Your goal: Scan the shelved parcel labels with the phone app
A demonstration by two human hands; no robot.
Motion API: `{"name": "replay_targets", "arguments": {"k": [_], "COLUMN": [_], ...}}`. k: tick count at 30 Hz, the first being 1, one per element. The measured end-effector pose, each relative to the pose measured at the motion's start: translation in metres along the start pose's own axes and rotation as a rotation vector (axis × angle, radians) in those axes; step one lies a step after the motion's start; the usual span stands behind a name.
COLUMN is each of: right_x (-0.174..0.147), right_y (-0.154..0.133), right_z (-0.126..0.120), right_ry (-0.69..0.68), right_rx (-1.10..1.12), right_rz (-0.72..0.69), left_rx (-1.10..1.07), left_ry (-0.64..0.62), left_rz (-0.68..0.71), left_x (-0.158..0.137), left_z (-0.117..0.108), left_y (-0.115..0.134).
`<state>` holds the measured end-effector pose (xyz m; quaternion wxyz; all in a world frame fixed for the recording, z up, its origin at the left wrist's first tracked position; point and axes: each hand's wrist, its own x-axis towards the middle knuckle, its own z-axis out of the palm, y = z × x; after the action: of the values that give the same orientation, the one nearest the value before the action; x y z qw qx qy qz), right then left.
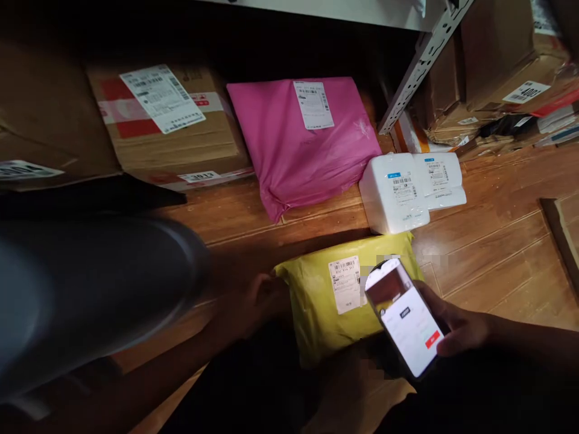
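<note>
My right hand (456, 328) holds a smartphone (407, 316) with its lit screen facing up, just over the right part of a yellow mailer bag (316, 301) that lies on the wooden floor. The bag carries a white shipping label (344, 283). My left hand (256, 301) grips the bag's left edge, in shadow. A large grey blurred shape (81, 295), close to the camera, covers the left foreground.
A pink mailer bag (298, 144) and a taped cardboard box (172, 126) lie behind, under a shelf. Two white foam parcels (398, 193) sit to the right of the pink bag. A metal rack upright (420, 66) and stacked cardboard (497, 84) stand at the back right.
</note>
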<state>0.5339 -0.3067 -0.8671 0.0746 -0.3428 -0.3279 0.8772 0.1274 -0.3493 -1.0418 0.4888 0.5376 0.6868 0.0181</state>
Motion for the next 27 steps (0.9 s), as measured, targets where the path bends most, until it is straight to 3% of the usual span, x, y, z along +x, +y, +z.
{"name": "replay_targets", "arguments": {"k": [3,6,12,20,27], "right_x": [0.0,0.005,0.012,0.01,0.006], "right_y": [0.013,0.029,0.047,0.045,0.04], "right_z": [0.017,0.032,0.045,0.049,0.044], "right_ry": [-0.14,-0.237,-0.22,-0.215,-0.18], "right_rx": [-0.012,-0.023,-0.176,-0.204,-0.221], "right_rz": [0.095,0.109,-0.066,-0.044,-0.017], "left_rx": [-0.042,0.0,-0.003,0.001,0.013], "left_ry": [-0.005,0.033,0.048,0.08,0.031], "left_rz": [-0.007,0.087,0.179,0.182,0.105], "left_x": [-0.006,-0.005,0.003,-0.001,-0.007], "left_z": [0.001,-0.003,-0.01,0.002,0.002], "left_y": [0.002,0.007,0.013,-0.029,-0.026]}}
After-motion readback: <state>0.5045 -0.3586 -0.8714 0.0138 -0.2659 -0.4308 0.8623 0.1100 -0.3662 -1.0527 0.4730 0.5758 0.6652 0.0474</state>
